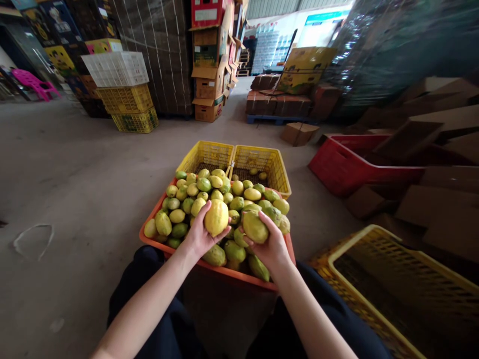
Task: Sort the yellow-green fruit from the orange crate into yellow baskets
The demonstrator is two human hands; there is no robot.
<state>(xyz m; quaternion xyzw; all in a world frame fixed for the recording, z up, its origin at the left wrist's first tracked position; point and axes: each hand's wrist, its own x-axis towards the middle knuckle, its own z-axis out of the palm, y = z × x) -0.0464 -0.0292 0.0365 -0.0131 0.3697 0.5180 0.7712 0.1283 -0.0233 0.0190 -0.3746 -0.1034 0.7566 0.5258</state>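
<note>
Both hands are over the heaped orange crate [149,225] right now, each with a fruit in it: the left hand [198,237] has its grip wrapped round a big pale-yellow fruit [216,217], fingers curled up its left side and the thumb under it, lifted just clear of the pile; the right hand [271,247] has its grip closed over a greener-yellow fruit [255,227], fingers across the top, and that one looks to be touching its neighbours in the heap. The crate sits on the concrete floor [67,169] between the person's knees, brim-full of green and yellow fruit [194,192] mounded above the rim. Just beyond it stand two yellow crates [262,158] side by side, the right one with a few fruit in the bottom, the left one too shadowed to tell. Another yellow crate [374,239] sits near at the right, nothing visible inside. The risk, as I judge it, is the mound itself: pull one fruit from a heap stacked this high and the ones leaning on it may roll, and those near the front edge could go over the rim onto the floor and bruise. The left hand's fruit is large for a one-handed hold, so a loose grip could let it slip back onto the pile and knock others loose. Squeezing too hard could mark soft skin as well.
</note>
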